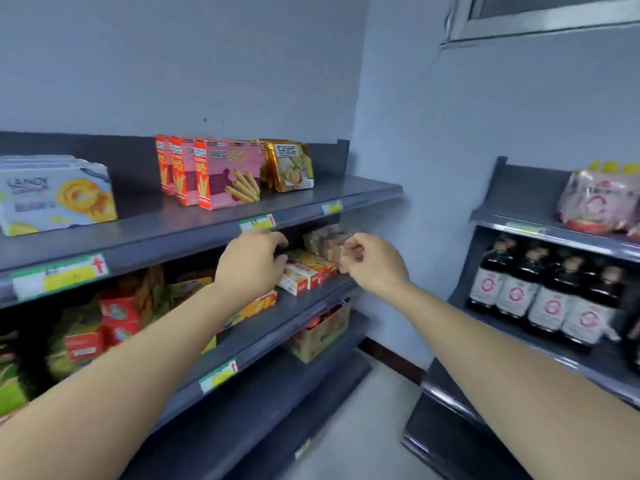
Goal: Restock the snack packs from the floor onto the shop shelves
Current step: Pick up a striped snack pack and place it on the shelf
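Observation:
My left hand [251,266] reaches under the top shelf to the second shelf [311,296]. Its fingers are spread, with the tips just left of a row of red and yellow snack boxes [308,270], and it holds nothing. To the right, my right hand [372,261] has its fingers curled and pinched on the edge of a clear-wrapped snack pack [323,240]. That pack stands at the back right of the same shelf, behind the boxes. The view is blurred around my fingertips.
The top shelf [346,194] carries pink wafer-roll boxes [228,174], a gold cookie bag [292,166] and a white cookie pack [55,195]. A carton [320,332] sits on the third shelf. The unit on the right holds dark bottles [550,296] under pink bags [599,202]. Grey floor [363,427] lies between the units.

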### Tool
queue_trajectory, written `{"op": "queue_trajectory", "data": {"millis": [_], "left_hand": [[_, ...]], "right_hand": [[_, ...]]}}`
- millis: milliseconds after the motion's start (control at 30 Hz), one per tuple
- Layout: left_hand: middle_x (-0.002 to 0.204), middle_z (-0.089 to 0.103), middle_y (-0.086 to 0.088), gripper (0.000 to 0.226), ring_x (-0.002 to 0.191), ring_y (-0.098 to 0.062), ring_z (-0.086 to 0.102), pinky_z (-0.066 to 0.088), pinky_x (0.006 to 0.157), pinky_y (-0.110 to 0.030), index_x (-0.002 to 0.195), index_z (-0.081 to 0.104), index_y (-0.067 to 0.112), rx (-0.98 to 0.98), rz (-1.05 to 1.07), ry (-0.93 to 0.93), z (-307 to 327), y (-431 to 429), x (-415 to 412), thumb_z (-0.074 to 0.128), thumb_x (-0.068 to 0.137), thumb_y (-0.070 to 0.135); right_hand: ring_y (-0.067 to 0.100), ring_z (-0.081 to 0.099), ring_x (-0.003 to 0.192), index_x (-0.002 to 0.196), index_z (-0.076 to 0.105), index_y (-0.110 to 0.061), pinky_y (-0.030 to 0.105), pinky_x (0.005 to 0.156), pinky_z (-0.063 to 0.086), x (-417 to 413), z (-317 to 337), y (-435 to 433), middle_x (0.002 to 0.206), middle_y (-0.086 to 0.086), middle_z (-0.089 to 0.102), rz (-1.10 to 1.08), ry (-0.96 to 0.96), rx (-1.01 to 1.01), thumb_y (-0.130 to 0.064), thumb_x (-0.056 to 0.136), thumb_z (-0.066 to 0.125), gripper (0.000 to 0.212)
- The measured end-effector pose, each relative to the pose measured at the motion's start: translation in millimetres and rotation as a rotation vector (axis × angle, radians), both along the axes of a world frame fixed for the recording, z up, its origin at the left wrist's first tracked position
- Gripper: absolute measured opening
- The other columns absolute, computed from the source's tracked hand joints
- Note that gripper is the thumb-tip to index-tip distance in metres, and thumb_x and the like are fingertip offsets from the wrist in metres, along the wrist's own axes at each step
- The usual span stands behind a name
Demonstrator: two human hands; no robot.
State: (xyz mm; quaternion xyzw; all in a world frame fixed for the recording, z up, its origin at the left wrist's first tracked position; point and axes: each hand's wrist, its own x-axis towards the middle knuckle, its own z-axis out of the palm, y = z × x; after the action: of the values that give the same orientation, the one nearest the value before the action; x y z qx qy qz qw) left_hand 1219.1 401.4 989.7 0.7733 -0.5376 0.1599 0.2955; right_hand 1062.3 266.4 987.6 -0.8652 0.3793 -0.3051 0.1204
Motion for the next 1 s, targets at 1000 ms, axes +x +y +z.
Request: {"op": "queue_trajectory", "data": {"millis": [1000], "left_hand": [[0.105,0.059,0.000,0.025,0.106,-0.022,0.054,0.050,0.081,-0.036,0.113,0.065,0.018,0.429,-1.208,-0.189,-172.6,-281.8,-519.0,0.053,0.094,0.027]], "right_hand": [[0.027,0.056,0.114,0.119,0.062,-0.017,0.037,0.091,0.049,-552.9,-159.6,-16.1,0.122,0.009,0.063,-1.222,0.109,0.483,-0.027,0.088,0.059,0.032]]}}
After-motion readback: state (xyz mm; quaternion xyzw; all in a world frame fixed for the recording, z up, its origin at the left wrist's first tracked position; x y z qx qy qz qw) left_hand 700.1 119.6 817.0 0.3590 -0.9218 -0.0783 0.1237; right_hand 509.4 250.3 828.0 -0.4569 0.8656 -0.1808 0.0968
